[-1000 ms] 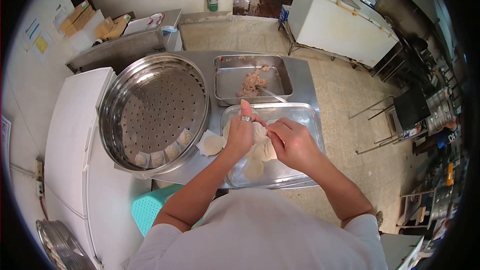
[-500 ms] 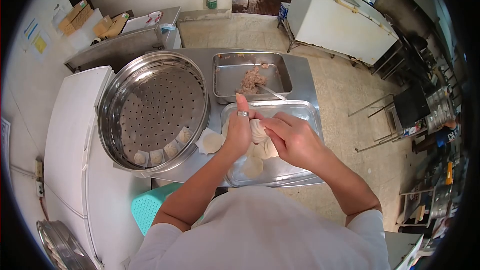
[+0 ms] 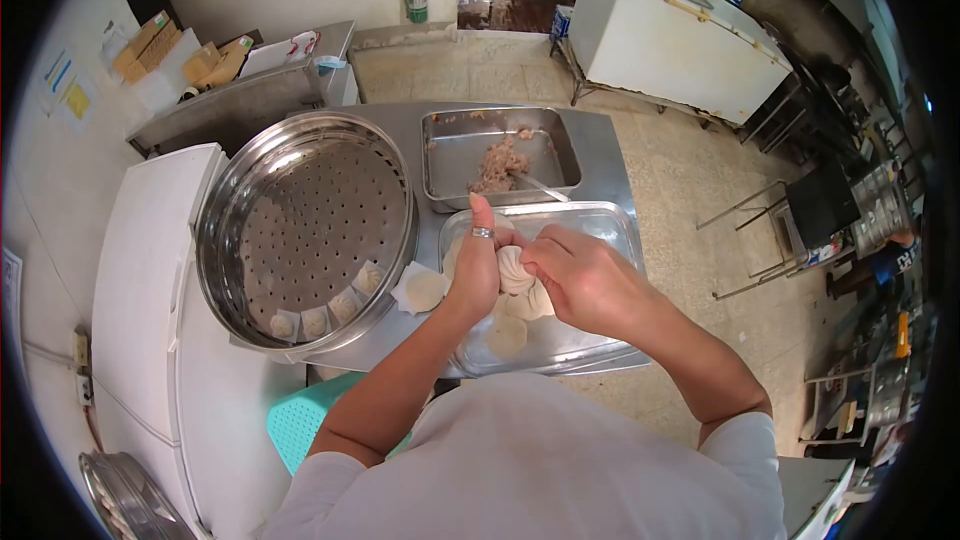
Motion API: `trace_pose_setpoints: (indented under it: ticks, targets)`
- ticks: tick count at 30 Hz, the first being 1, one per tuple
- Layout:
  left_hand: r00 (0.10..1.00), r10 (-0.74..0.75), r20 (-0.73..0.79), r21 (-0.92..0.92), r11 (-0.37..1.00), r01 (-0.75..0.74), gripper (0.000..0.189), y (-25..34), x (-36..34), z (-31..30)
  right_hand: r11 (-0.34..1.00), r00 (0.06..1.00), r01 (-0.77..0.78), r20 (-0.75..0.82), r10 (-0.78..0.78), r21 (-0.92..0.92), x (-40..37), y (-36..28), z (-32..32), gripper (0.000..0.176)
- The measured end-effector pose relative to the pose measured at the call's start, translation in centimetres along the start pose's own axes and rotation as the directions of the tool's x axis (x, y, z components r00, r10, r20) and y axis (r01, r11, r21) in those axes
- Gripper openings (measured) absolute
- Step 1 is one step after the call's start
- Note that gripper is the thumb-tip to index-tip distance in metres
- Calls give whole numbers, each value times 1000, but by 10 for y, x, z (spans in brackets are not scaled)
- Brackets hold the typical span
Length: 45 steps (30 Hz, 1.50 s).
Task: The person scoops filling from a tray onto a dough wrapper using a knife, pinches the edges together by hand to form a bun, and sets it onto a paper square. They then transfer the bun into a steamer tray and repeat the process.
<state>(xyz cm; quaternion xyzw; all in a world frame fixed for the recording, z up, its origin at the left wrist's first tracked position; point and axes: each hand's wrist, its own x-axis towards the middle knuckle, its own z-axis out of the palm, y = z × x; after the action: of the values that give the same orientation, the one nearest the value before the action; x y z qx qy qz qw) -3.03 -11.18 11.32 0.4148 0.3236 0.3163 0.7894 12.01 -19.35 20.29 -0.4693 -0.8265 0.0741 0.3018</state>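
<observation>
A pleated dough bun sits between my two hands, above a metal tray. My left hand cups it from the left, thumb pointing up, a ring on one finger. With finger and thumb pinched on the folds, my right hand grips the bun's right side. Flat dough rounds lie in the tray below, partly hidden by the hands. Behind stands a deep metal pan holding minced filling and a spoon.
Left of the tray is a large perforated steamer with several small buns on paper along its near rim. A dough round on paper lies between them. A turquoise stool stands below; a white chest freezer is at the back right.
The right fingers have shifted slightly on the bun, and its folds look gathered more tightly at the top. The whole view has moved a little.
</observation>
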Motion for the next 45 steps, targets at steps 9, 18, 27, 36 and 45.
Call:
trace_pose_setpoints:
  ticks: [9, 18, 27, 36, 45]
  targets:
    - [935, -330, 128, -53, 939, 339, 97, -3, 3, 3, 997, 999, -15, 34, 13, 71, -12, 9, 2, 22]
    - [915, -397, 71, -83, 912, 402, 95, -26, 5, 24, 955, 998, -59, 37, 50, 292, -38, 31, -7, 17]
    - [887, -453, 87, -111, 881, 461, 91, -38, 6, 67, 927, 992, -129, 52, 118, 352, -72, 57, -32, 11]
    - [969, -235, -80, -190, 958, 217, 80, -77, 16, 97, 942, 984, -153, -46, 175, 297, -100, 73, -42, 14]
    - [974, -226, 15, -2, 974, 226, 84, -57, 9, 75, 905, 949, -250, -97, 299, 344, -85, 58, -15, 9]
